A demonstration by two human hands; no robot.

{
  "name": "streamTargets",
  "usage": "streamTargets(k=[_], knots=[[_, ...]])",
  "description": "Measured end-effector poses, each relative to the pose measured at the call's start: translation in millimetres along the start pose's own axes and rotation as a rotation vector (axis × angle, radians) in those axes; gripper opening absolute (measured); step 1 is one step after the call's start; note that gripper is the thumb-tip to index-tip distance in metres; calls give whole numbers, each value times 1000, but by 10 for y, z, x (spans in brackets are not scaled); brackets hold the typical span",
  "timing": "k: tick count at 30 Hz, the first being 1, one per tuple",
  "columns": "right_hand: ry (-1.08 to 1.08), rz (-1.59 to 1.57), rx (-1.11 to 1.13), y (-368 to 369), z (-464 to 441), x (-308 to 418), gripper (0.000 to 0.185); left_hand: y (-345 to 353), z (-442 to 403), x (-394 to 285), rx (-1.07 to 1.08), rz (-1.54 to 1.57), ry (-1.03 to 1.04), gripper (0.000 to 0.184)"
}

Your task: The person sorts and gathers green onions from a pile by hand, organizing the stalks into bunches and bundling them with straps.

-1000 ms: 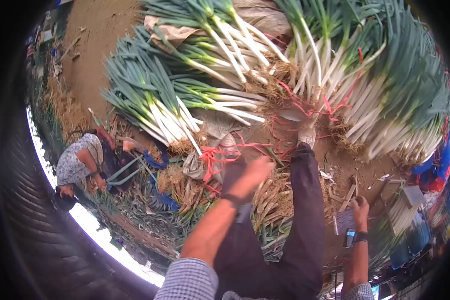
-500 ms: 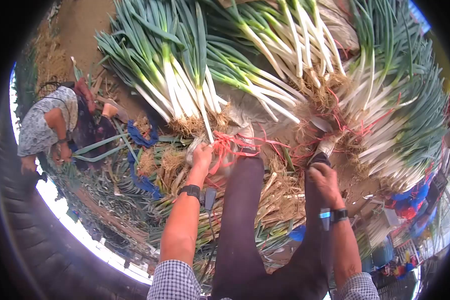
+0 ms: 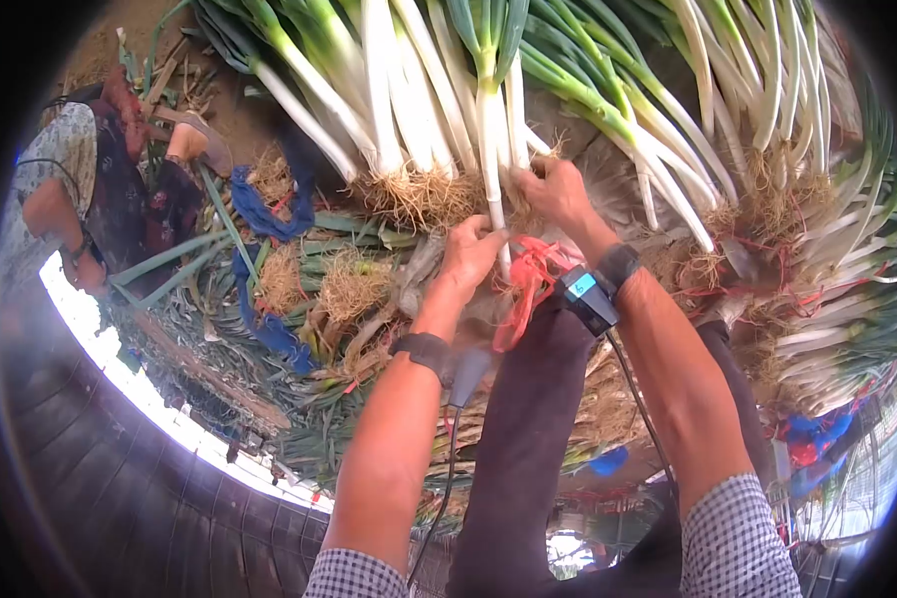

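Note:
My left hand (image 3: 468, 257) has its fingers closed on the lower white stem of a green onion (image 3: 491, 159), whose tip reaches down past the fingers. Just right of and above it, my right hand (image 3: 558, 199) is pinched at the base of the stems beside that onion; exactly what it grips is hidden. Red plastic ties (image 3: 528, 289) hang right below both hands, over my leg. A bunch of green onions (image 3: 399, 110) with roots (image 3: 419, 196) lies directly beyond my left hand.
More onion bunches (image 3: 658, 149) lie at the upper right, with others (image 3: 827, 344) at far right. Roots and blue cloth (image 3: 269, 209) are at the left. Another person (image 3: 60, 199) sits at the left edge. A blade (image 3: 740, 259) lies at right.
The view has moved closer to the left bunch. My right hand has moved from my right knee to the stems beside my left hand. My left hand stays at the onion.

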State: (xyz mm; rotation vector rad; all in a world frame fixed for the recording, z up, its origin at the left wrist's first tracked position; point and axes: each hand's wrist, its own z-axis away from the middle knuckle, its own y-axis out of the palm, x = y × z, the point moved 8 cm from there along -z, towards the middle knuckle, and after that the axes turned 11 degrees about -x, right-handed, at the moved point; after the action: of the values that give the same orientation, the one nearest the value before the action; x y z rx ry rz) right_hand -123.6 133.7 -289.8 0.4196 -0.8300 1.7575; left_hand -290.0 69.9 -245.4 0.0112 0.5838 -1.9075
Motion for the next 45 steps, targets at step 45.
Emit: streamTargets(k=[45], knots=[[240,-452,457,-1331,414,696,32,-901,-454,-1146,-482,-666,267,48]])
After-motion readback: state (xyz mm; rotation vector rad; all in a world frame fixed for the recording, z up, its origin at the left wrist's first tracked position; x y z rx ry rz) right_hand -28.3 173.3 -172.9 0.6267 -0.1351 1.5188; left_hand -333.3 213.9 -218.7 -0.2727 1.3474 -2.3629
